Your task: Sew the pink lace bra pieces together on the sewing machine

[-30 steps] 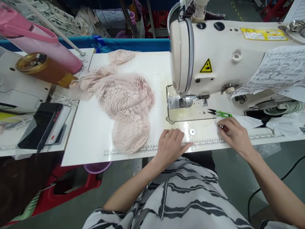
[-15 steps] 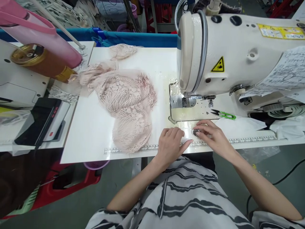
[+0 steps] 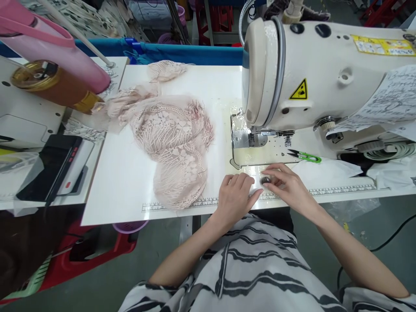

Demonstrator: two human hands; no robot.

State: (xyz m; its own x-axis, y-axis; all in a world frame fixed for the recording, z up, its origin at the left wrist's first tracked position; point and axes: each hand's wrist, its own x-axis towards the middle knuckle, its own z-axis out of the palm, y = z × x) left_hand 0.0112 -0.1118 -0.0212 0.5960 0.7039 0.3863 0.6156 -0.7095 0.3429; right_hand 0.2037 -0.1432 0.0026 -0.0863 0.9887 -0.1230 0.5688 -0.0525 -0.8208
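Between the thumb and fingers of my right hand point(image 3: 285, 182) is a small round metal bobbin case point(image 3: 265, 180), held just above the table near its front edge. Beside it, my left hand point(image 3: 235, 193) rests over the printed ruler strip with its fingers bent and its thumb stretched out towards the bobbin case. No thing shows in the left hand; the undersides of its fingers are hidden. Behind both hands stands the white sewing machine point(image 3: 312, 78), its needle plate point(image 3: 242, 138) bare. Green thread snips point(image 3: 308, 157) lie behind my right hand.
A pale pink lace garment point(image 3: 175, 143) lies heaped on the white table point(image 3: 120, 182) to the left. Further left are a pink bottle point(image 3: 74, 56), an amber cup point(image 3: 61, 89) and a black device point(image 3: 52, 167). White cloth point(image 3: 331, 170) lies to the right.
The bobbin case has turned in my right hand, its round face showing less than before. My left hand has shifted slightly to the right.
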